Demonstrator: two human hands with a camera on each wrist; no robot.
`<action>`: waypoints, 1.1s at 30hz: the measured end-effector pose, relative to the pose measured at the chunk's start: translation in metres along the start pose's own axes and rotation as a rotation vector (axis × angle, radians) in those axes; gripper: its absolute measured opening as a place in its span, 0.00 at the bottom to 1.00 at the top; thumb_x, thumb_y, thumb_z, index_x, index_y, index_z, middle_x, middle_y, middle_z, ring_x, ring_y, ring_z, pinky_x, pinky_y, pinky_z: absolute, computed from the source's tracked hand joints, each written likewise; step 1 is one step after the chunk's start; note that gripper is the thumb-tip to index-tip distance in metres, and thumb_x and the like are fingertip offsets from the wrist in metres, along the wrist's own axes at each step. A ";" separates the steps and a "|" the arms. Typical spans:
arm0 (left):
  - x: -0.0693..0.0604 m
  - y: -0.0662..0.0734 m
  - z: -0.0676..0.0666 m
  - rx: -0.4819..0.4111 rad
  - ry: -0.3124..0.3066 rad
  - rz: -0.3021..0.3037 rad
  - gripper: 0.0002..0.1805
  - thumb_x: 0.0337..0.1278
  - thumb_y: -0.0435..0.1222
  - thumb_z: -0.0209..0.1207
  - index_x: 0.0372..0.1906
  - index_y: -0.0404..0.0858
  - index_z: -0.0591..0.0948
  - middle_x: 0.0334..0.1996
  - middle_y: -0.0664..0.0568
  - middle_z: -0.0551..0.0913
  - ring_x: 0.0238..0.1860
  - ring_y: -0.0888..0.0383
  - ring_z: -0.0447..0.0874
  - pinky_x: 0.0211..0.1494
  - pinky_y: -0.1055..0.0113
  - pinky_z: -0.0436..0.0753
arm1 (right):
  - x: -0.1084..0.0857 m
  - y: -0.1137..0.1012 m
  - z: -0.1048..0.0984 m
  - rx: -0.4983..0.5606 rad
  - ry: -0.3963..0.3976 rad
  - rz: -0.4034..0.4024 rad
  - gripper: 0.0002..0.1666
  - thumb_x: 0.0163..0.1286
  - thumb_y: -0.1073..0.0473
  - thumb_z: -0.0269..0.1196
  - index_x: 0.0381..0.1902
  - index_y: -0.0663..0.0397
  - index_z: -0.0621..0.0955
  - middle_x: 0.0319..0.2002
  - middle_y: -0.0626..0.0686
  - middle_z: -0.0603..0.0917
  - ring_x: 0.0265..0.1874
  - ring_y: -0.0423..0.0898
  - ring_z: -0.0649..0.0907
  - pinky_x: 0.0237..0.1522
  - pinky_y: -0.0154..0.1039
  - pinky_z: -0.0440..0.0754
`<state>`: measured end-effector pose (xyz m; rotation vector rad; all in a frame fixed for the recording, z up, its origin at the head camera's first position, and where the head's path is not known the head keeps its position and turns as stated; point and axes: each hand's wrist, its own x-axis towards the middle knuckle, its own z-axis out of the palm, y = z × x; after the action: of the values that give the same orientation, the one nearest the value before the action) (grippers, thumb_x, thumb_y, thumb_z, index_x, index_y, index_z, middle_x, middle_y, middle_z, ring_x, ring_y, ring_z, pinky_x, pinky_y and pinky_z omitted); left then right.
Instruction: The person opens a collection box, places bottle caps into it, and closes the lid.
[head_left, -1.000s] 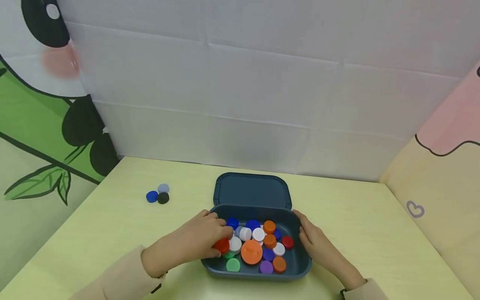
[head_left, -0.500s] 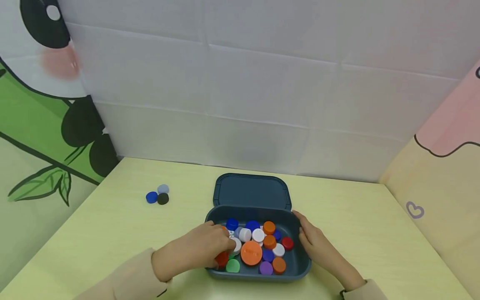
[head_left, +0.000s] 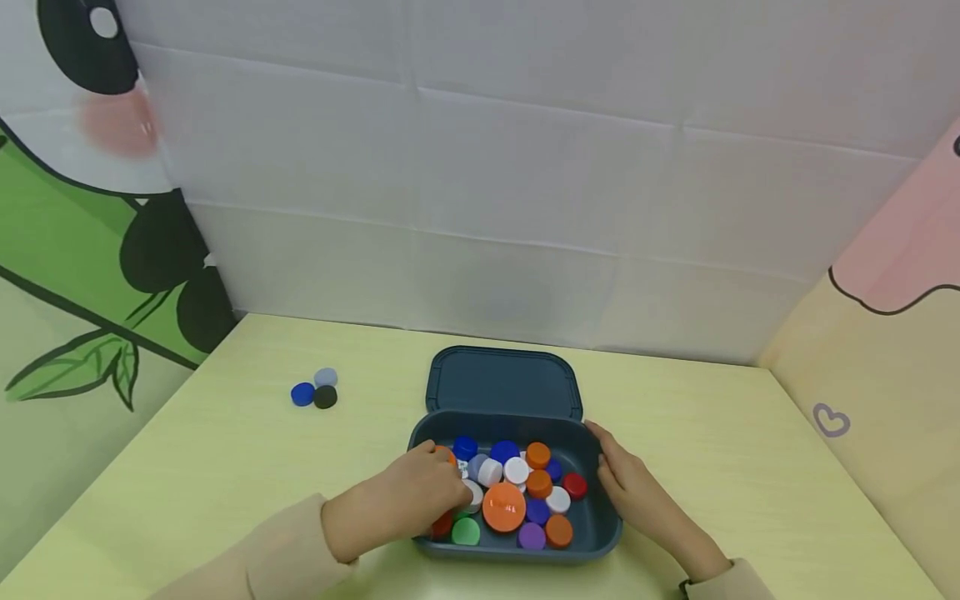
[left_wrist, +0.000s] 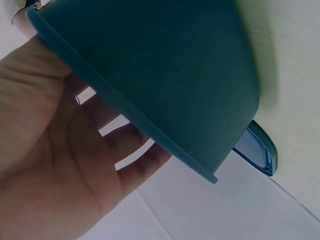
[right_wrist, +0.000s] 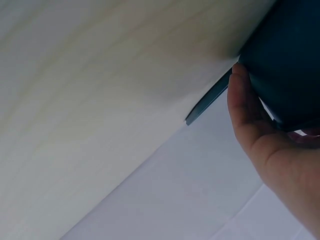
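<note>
In the head view a dark blue-grey box (head_left: 517,552) holds many plastic bottle caps. My left hand (head_left: 408,496) reaches over its left rim, fingertips down among the caps and mostly hidden. A white cap (head_left: 473,497) lies against those fingers, and a red cap (head_left: 442,524) shows just below them. Whether the fingers hold a cap is hidden; the box wall blocks them in the left wrist view. My right hand (head_left: 645,500) grips the box's right wall, thumb over the rim and fingers along the outside. A large orange cap (head_left: 504,507) lies near the box's middle.
The lid (head_left: 504,382) lies behind the box. To the far left on the pale yellow table (head_left: 712,450) sit a blue cap (head_left: 302,394), a light blue cap (head_left: 326,377) and a black cap (head_left: 326,397). A white backdrop (head_left: 517,167) rises behind.
My left hand has shifted slightly right and deeper into the box. The red cap by its thumb now sits lower and is mostly covered. My right hand stays put.
</note>
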<state>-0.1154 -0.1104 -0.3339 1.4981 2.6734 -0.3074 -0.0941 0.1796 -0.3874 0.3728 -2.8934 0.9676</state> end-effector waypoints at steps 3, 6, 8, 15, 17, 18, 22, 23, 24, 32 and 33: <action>0.001 0.000 0.001 0.005 -0.007 -0.006 0.14 0.37 0.39 0.71 0.34 0.55 0.83 0.25 0.62 0.81 0.27 0.62 0.68 0.30 0.70 0.62 | 0.000 0.002 0.001 -0.008 0.009 -0.006 0.29 0.66 0.71 0.45 0.66 0.61 0.60 0.58 0.62 0.73 0.55 0.54 0.76 0.54 0.53 0.73; 0.000 0.000 0.000 0.009 -0.016 -0.008 0.14 0.36 0.40 0.71 0.34 0.55 0.83 0.25 0.62 0.81 0.28 0.61 0.68 0.31 0.70 0.63 | 0.000 0.001 0.001 -0.010 0.014 -0.006 0.29 0.66 0.71 0.46 0.66 0.60 0.60 0.58 0.62 0.73 0.55 0.53 0.76 0.54 0.53 0.73; 0.000 -0.001 0.000 0.010 -0.021 -0.007 0.15 0.35 0.40 0.72 0.34 0.55 0.83 0.26 0.62 0.81 0.28 0.62 0.68 0.31 0.70 0.63 | 0.000 0.002 0.001 -0.007 0.011 -0.003 0.29 0.66 0.71 0.45 0.66 0.60 0.60 0.59 0.61 0.73 0.55 0.53 0.76 0.55 0.53 0.73; -0.001 -0.002 -0.002 -0.050 -0.023 -0.015 0.13 0.35 0.43 0.71 0.33 0.53 0.83 0.24 0.63 0.79 0.27 0.63 0.67 0.31 0.70 0.63 | 0.001 0.001 0.000 0.004 -0.009 0.008 0.29 0.67 0.70 0.45 0.66 0.60 0.59 0.59 0.61 0.73 0.56 0.55 0.75 0.55 0.53 0.72; -0.002 -0.003 -0.003 -0.075 -0.017 -0.019 0.13 0.36 0.44 0.71 0.33 0.53 0.83 0.23 0.64 0.78 0.27 0.64 0.67 0.30 0.70 0.62 | 0.001 0.001 0.000 0.006 -0.007 0.009 0.29 0.67 0.71 0.45 0.66 0.60 0.59 0.59 0.61 0.73 0.56 0.55 0.75 0.55 0.53 0.72; -0.003 -0.004 -0.004 -0.086 -0.012 -0.020 0.13 0.36 0.45 0.71 0.33 0.53 0.83 0.23 0.64 0.78 0.27 0.64 0.68 0.30 0.70 0.62 | 0.001 0.001 -0.001 0.006 -0.005 0.010 0.29 0.67 0.71 0.45 0.66 0.60 0.59 0.59 0.61 0.73 0.56 0.55 0.75 0.55 0.53 0.72; -0.005 -0.008 -0.007 -0.126 0.022 -0.045 0.13 0.39 0.50 0.68 0.33 0.52 0.82 0.25 0.63 0.79 0.29 0.63 0.69 0.31 0.70 0.64 | 0.001 0.000 -0.001 0.003 -0.002 0.007 0.29 0.66 0.71 0.45 0.66 0.60 0.59 0.59 0.61 0.73 0.55 0.54 0.75 0.55 0.53 0.73; -0.005 -0.010 -0.008 -0.135 0.034 -0.054 0.13 0.40 0.50 0.67 0.32 0.52 0.82 0.25 0.62 0.79 0.29 0.62 0.69 0.31 0.70 0.64 | 0.001 0.000 -0.001 0.003 -0.003 0.008 0.29 0.66 0.71 0.45 0.66 0.60 0.59 0.59 0.61 0.73 0.55 0.54 0.75 0.55 0.53 0.73; -0.006 -0.011 -0.009 -0.145 0.049 -0.066 0.13 0.41 0.51 0.66 0.32 0.51 0.82 0.26 0.61 0.79 0.30 0.62 0.69 0.32 0.69 0.65 | 0.001 0.000 -0.001 0.002 -0.005 0.007 0.29 0.66 0.71 0.45 0.66 0.60 0.59 0.59 0.61 0.73 0.55 0.54 0.76 0.55 0.53 0.73; -0.013 -0.028 -0.008 -0.143 0.234 -0.159 0.14 0.48 0.49 0.63 0.37 0.47 0.79 0.30 0.57 0.77 0.35 0.57 0.70 0.42 0.60 0.74 | 0.000 -0.001 -0.002 0.002 -0.007 0.006 0.29 0.66 0.71 0.45 0.66 0.60 0.59 0.59 0.61 0.73 0.55 0.53 0.75 0.55 0.53 0.73; -0.014 -0.031 -0.007 -0.138 0.260 -0.175 0.14 0.48 0.49 0.63 0.38 0.47 0.79 0.32 0.56 0.78 0.36 0.56 0.71 0.43 0.58 0.75 | 0.000 -0.001 -0.002 0.003 -0.005 0.007 0.29 0.66 0.71 0.45 0.66 0.60 0.59 0.59 0.61 0.73 0.54 0.52 0.75 0.55 0.53 0.73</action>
<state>-0.1344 -0.1361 -0.3200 1.3515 2.9618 0.0700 -0.0940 0.1796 -0.3854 0.3661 -2.9002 0.9730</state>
